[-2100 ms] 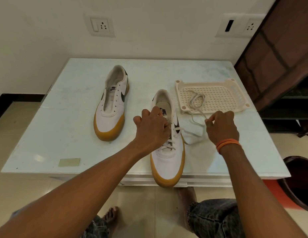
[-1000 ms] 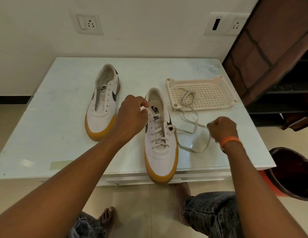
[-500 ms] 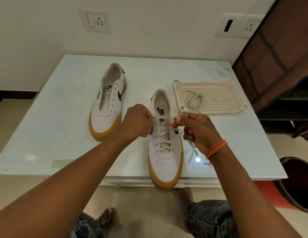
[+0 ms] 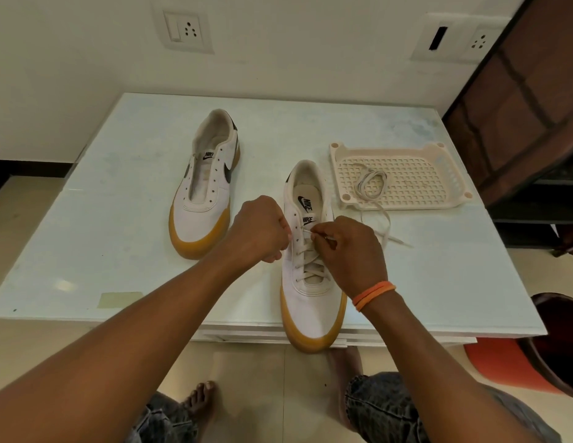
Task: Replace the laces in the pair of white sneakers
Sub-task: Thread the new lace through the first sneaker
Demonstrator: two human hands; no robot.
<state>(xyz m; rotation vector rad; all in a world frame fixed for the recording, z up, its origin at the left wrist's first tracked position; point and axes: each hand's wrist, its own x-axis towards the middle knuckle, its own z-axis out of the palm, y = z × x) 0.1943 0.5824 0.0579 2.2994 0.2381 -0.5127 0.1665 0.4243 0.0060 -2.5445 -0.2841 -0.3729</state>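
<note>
Two white sneakers with gum soles lie on the white table (image 4: pixel 119 251). The left sneaker (image 4: pixel 208 187) has bare eyelets and no lace. The right sneaker (image 4: pixel 310 292) is partly laced over its lower eyelets, its toe past the table's front edge. My left hand (image 4: pixel 259 231) grips that shoe's left eyelet edge. My right hand (image 4: pixel 349 251) pinches the white lace tip (image 4: pixel 306 231) at an upper left eyelet. The lace's loose end (image 4: pixel 387 233) trails on the table to the right. Another coiled lace (image 4: pixel 371 183) lies in the tray.
A cream perforated plastic tray (image 4: pixel 422 180) sits at the back right of the table. A dark wooden cabinet (image 4: pixel 518 107) stands to the right, and an orange and dark bin (image 4: pixel 541 346) below. A strip of tape (image 4: pixel 120 298) is near the front left edge.
My right hand came back in from the right side of the table to the shoe's eyelets, bringing the lace tip. My left hand shifted onto the shoe's left eyelet edge.
</note>
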